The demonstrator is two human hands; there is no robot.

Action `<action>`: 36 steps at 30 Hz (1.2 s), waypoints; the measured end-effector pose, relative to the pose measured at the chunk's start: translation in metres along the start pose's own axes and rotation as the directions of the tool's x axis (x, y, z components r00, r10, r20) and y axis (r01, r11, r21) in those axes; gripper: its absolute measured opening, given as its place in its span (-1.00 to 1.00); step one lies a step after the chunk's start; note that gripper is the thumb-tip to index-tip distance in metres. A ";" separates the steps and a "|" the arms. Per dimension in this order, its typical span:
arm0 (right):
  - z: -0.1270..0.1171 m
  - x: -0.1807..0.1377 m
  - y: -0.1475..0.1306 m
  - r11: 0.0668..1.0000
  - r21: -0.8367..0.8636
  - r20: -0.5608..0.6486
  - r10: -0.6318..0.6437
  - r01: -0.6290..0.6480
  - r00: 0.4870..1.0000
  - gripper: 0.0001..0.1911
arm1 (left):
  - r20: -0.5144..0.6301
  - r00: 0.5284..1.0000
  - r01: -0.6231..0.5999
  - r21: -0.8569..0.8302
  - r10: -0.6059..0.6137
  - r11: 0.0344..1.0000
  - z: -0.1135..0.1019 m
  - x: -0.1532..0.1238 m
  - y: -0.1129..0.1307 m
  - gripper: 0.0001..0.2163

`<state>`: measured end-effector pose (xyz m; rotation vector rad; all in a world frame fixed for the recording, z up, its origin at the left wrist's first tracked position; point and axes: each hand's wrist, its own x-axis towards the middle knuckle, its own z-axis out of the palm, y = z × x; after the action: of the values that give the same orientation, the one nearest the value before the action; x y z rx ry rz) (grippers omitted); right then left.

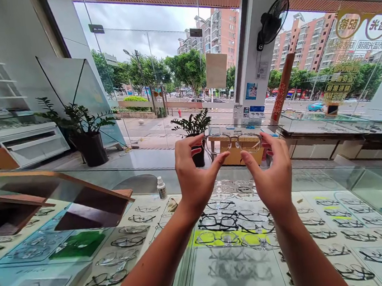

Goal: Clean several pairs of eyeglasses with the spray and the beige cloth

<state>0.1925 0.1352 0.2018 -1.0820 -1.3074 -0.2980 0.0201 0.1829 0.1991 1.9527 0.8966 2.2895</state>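
Observation:
A pair of eyeglasses (234, 136) with a thin, clear-looking frame is held up in front of me, above the glass display counter (166, 168). My left hand (193, 167) grips its left side, with the thumb near the lower rim and the fingers at the outer edge. On the other side my right hand (271, 162) holds the frame the same way. Both lenses face level toward the window. Below my wrists, many spectacle frames (219, 221) lie in rows inside the counter.
A small white bottle (161, 188) and a crumpled cloth (172, 205) rest on the counter glass. Wood-edged mirrors (91, 203) stand at left. Potted plants (91, 149) are on the floor by the window. Another glass showcase (332, 123) runs along the right.

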 end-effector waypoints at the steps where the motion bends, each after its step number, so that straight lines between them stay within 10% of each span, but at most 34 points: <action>1: 0.001 0.000 0.001 1.000 -0.001 0.005 0.000 0.000 1.000 -0.41 | -0.003 1.000 -0.026 0.007 0.026 1.000 0.000 0.000 -0.002 -0.41; 36: 0.008 -0.003 0.005 0.994 -0.098 -0.050 -0.051 0.046 0.997 -0.44 | 0.019 0.995 -0.098 -0.023 0.098 0.995 0.014 -0.002 -0.030 -0.47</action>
<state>0.1899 0.1429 0.1962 -1.1178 -1.2844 -0.4269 0.0231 0.2132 0.1858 2.0514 0.7877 2.3149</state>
